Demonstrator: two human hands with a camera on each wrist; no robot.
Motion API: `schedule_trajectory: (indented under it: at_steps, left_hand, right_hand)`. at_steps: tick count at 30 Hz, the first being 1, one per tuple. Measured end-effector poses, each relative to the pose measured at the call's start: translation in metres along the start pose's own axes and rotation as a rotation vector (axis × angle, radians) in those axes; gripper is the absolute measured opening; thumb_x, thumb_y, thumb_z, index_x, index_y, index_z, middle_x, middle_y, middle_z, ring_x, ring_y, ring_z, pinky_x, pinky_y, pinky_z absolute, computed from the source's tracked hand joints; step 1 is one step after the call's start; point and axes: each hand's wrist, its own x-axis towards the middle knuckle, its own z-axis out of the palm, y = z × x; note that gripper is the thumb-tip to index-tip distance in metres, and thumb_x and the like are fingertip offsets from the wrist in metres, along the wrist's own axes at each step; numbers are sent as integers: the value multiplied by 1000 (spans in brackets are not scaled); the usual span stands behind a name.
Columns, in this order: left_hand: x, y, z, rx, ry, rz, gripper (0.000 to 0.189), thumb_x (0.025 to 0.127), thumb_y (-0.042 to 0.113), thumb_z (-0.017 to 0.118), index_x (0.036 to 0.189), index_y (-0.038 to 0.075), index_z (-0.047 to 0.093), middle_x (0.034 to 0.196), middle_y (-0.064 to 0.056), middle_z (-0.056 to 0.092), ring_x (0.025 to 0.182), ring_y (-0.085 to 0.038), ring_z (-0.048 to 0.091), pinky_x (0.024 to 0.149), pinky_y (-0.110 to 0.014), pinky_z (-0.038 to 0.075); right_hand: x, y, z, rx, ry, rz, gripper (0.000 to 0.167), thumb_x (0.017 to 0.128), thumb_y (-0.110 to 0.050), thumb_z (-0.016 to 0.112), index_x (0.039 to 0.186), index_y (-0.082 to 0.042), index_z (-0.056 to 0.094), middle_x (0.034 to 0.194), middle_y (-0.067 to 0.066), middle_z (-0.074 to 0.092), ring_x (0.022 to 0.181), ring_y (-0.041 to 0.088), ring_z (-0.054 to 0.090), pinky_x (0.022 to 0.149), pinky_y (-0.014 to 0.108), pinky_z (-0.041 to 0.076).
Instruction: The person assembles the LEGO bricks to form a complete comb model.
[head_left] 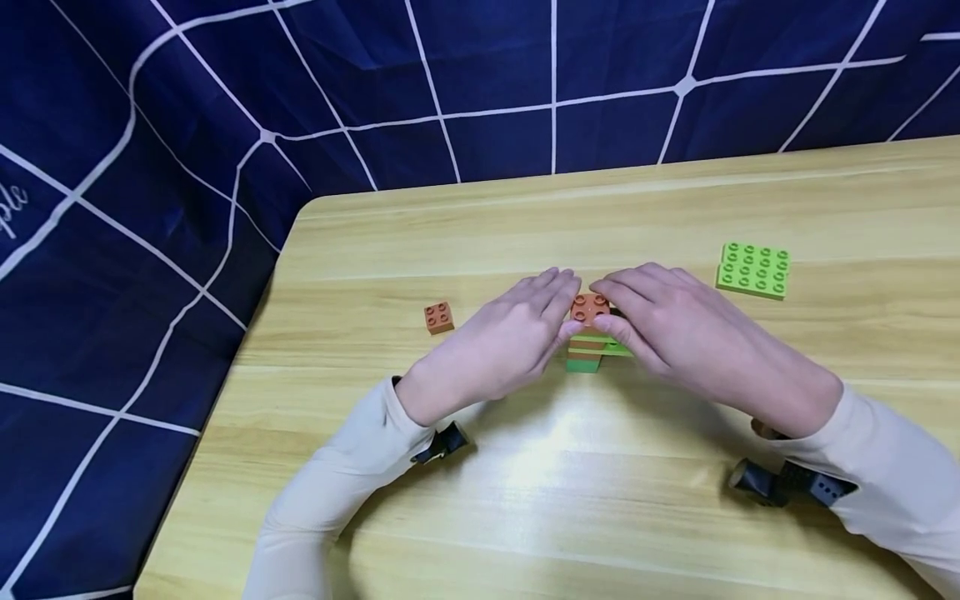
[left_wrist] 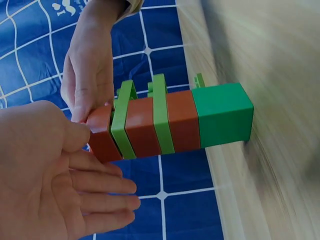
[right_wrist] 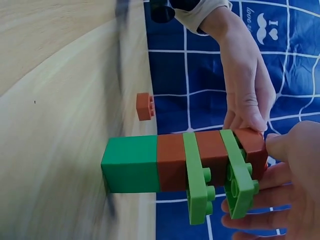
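Note:
A tower of toy building bricks stands upright on the table, with a dark green block [left_wrist: 225, 115] at its foot. Above that, orange-brown bricks [right_wrist: 171, 162] alternate with thin light green plates [right_wrist: 197, 185], whose studded ends jut out to the right. The top orange-brown brick [head_left: 590, 307] sits slightly tilted, a narrow gap showing under one side. My left hand [head_left: 498, 342] pinches this brick from the left between thumb and forefinger. From the right, my right hand [head_left: 690, 333] holds it the same way; its other fingers extend past the tower.
A small orange-brown brick [head_left: 438, 317] with studs up lies left of the tower. To the far right is a square light green studded plate [head_left: 753, 271]. Dark blue cloth with white lines [head_left: 487, 75] hangs along the back and left edges of the wooden table [head_left: 450, 242].

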Motion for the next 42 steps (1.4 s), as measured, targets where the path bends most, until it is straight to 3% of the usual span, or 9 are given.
schedule_trajectory:
  at_steps: [5,12,25,27,29,32,34,38,42]
  left_hand:
    - [0,5,0,45,-8,-42,57,121,27,40,161,-13,38,167,-30,37,160,-41,28,132,-45,18]
    - [0,12,3,132,20,-78,57,121,29,38,163,-11,38,168,-28,36,161,-41,25,133,-47,14]
    - [0,13,5,135,36,-77,57,122,28,37,162,-12,37,167,-30,36,160,-42,27,132,-45,15]
    - [0,13,5,139,38,-76,57,122,28,36,162,-12,37,167,-30,37,160,-42,27,132,-45,15]
    - [0,13,5,146,39,-76,57,122,28,36,162,-13,37,167,-30,37,160,-42,27,132,-45,16]
    - [0,13,5,150,39,-75,57,122,27,37,162,-13,37,167,-30,36,160,-42,27,132,-45,16]
    - [0,13,5,153,43,-74,57,122,27,37,162,-13,37,167,-30,37,160,-42,28,132,-45,16]
    - [0,11,7,157,63,-64,56,121,27,39,161,-14,39,165,-31,39,158,-42,32,131,-44,19]
    - [1,10,8,156,77,-50,56,121,27,41,159,-14,41,163,-31,42,156,-41,35,130,-44,22]
  right_hand:
    - [-1,-1,-1,-15,-46,11,57,120,-38,45,131,13,67,128,28,71,122,49,66,105,67,52]
    - [-1,0,1,-68,-3,-28,88,118,-56,16,127,14,69,126,32,71,120,52,67,104,69,52]
    - [-3,-4,-1,-125,-71,17,91,118,-56,12,140,16,62,145,35,61,139,52,56,118,69,41]
    - [-3,-4,-1,-121,-73,18,84,120,-52,18,141,17,62,146,35,60,139,52,56,118,68,41]
    - [-3,-4,-1,-114,-82,25,68,121,-42,34,141,17,61,147,35,60,140,52,55,118,68,42]
    - [-3,-3,-1,-105,-98,36,51,114,-25,57,142,17,61,147,35,59,140,52,55,118,68,41]
    - [-3,-3,-1,-98,-102,42,50,110,-20,64,143,17,60,148,35,59,140,53,55,118,69,41]
    - [-3,-1,2,-58,-68,28,52,118,-28,51,140,18,61,144,37,61,136,54,57,116,69,44]
    - [-4,3,6,-7,-14,3,75,121,-46,30,136,20,63,138,39,63,129,56,62,110,70,49]
